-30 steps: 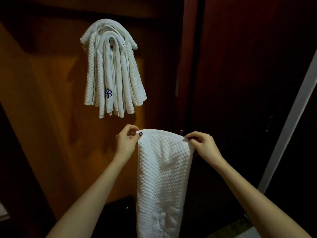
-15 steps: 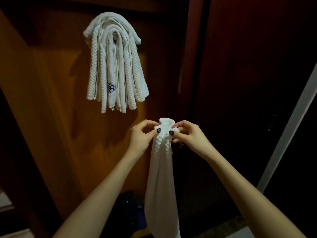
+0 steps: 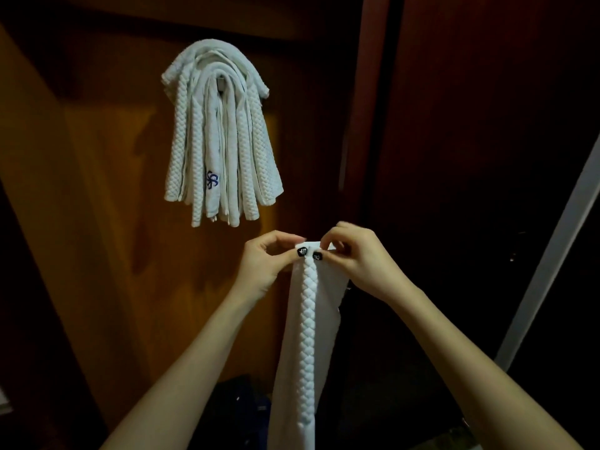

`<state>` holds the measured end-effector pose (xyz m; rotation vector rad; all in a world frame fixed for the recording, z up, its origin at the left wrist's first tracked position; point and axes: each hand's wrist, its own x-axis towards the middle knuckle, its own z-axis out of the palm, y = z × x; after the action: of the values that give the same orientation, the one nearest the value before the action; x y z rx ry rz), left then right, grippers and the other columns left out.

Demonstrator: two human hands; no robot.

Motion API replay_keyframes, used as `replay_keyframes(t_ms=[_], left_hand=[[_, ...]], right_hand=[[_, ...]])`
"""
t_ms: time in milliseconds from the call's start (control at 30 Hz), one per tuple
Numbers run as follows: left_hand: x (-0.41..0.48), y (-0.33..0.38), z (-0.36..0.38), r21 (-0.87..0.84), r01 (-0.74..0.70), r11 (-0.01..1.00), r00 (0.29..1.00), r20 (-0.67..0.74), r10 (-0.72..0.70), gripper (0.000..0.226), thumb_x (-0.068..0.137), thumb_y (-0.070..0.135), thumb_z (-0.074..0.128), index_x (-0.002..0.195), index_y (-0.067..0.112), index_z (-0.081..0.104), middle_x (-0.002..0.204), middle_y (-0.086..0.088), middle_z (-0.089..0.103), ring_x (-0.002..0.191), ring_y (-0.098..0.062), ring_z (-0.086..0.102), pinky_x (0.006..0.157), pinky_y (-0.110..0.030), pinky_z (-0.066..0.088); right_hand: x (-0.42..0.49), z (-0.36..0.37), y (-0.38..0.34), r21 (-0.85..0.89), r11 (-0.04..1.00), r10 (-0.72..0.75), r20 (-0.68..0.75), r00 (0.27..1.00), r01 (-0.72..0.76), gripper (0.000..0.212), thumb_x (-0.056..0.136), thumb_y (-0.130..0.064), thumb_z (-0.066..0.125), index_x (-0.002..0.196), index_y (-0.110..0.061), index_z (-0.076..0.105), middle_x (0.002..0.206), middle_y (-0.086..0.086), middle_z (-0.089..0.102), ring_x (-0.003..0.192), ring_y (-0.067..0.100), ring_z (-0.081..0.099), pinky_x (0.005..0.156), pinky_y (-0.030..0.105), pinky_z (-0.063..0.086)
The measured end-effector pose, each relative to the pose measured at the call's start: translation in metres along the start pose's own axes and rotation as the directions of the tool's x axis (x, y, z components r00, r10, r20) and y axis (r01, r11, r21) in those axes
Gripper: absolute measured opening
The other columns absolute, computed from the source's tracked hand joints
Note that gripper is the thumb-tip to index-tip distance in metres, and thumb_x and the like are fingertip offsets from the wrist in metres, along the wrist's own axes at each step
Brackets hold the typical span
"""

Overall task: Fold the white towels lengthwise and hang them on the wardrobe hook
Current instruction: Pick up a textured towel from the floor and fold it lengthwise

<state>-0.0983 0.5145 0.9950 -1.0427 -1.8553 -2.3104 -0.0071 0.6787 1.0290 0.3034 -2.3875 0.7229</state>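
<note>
Both the left hand (image 3: 264, 266) and the right hand (image 3: 358, 259) pinched the top of a folded white towel (image 3: 306, 336) below the towels (image 3: 220, 138) hanging on the wardrobe wall (image 3: 97, 190).

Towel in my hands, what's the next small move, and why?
Probably lift the towel up and drape it over the hung towels: the left hand and right hand pinch its top corners together, so the lengthwise fold looks finished.
</note>
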Motion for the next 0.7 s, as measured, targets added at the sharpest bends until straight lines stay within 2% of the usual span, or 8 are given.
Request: replay_keyframes(t_ms=[100, 167, 300, 433, 500, 567, 700], left_hand=[[-0.001, 0.008, -0.002, -0.094, 0.012, 0.996, 1.0, 0.015, -0.01, 0.014, 0.067, 0.02, 0.078, 0.081, 0.021, 0.076, 0.085, -0.003, 0.074, 0.08, -0.014, 0.07, 0.067, -0.021, 0.054], [0.0, 0.01, -0.005, -0.138, 0.019, 0.99, 1.0, 0.012, -0.017, 0.014, 0.068, 0.02, 0.076, 0.082, 0.022, 0.077, 0.086, -0.005, 0.074, 0.081, -0.015, 0.07, 0.067, -0.02, 0.054], [0.0, 0.01, -0.008, -0.111, -0.011, 0.994, 1.0, -0.01, 0.01, 0.015, 0.068, 0.023, 0.077, 0.082, 0.022, 0.077, 0.087, -0.006, 0.075, 0.083, -0.016, 0.071, 0.069, -0.02, 0.053], [0.0, 0.012, -0.018, -0.161, 0.006, 0.987, 0.999, 0.048, 0.001, 0.018, 0.075, 0.021, 0.071, 0.092, 0.02, 0.077, 0.094, -0.008, 0.074, 0.089, -0.017, 0.07, 0.072, -0.02, 0.054], [0.001, 0.013, -0.023, -0.119, 0.009, 0.993, 0.995, 0.103, 0.003, 0.026, 0.076, 0.02, 0.071, 0.101, 0.02, 0.074, 0.101, -0.005, 0.074, 0.096, -0.017, 0.069, 0.076, -0.02, 0.053], [0.003, 0.013, -0.024, -0.049, -0.019, 0.999, 0.993, 0.115, 0.024, 0.032, 0.075, 0.014, 0.074, 0.106, 0.022, 0.071, 0.102, 0.001, 0.074, 0.099, -0.013, 0.068, 0.078, -0.018, 0.052], [0.013, 0.007, -0.025, -0.021, -0.01, 1.0, 0.999, 0.035, 0.011, 0.037, 0.076, -0.006, 0.071, 0.103, 0.019, 0.069, 0.088, 0.002, 0.072, 0.086, -0.009, 0.069, 0.073, -0.018, 0.052]], right_hand=[[0.009, 0.0, -0.005, 0.022, 0.999, -0.031, 0.025, 0.999, 0.03, 0.007, 0.088, -0.021, 0.069, 0.085, -0.016, 0.064, 0.101, -0.01, 0.05, 0.099, 0.004, 0.05, 0.084, 0.014, 0.042], [0.013, 0.003, -0.007, 0.074, 0.996, -0.043, 0.049, 0.998, 0.039, 0.009, 0.089, -0.018, 0.067, 0.086, -0.011, 0.063, 0.112, -0.007, 0.054, 0.106, 0.004, 0.053, 0.089, 0.015, 0.045], [0.018, 0.011, -0.01, 0.123, 0.987, -0.108, 0.04, 0.993, 0.103, 0.013, 0.091, -0.016, 0.067, 0.098, -0.006, 0.066, 0.099, 0.0, 0.066, 0.092, 0.006, 0.062, 0.079, 0.016, 0.049], [0.024, 0.017, -0.009, 0.079, 0.992, -0.101, -0.028, 0.994, 0.103, 0.006, 0.09, -0.017, 0.066, 0.091, -0.011, 0.066, 0.09, -0.004, 0.065, 0.085, 0.005, 0.062, 0.074, 0.017, 0.05], [0.029, 0.019, -0.008, 0.044, 0.996, -0.076, -0.056, 0.995, 0.079, 0.004, 0.089, -0.016, 0.067, 0.089, -0.013, 0.065, 0.087, -0.005, 0.065, 0.083, 0.004, 0.061, 0.071, 0.017, 0.049], [0.035, 0.021, -0.006, 0.034, 0.998, -0.055, -0.075, 0.996, 0.058, 0.006, 0.087, -0.017, 0.069, 0.086, -0.012, 0.066, 0.085, -0.005, 0.064, 0.08, 0.004, 0.061, 0.068, 0.018, 0.048], [0.048, 0.022, -0.003, 0.062, 0.997, -0.049, -0.01, 0.999, 0.05, 0.012, 0.085, -0.023, 0.073, 0.08, -0.013, 0.068, 0.081, -0.005, 0.064, 0.078, 0.004, 0.06, 0.068, 0.013, 0.044]])
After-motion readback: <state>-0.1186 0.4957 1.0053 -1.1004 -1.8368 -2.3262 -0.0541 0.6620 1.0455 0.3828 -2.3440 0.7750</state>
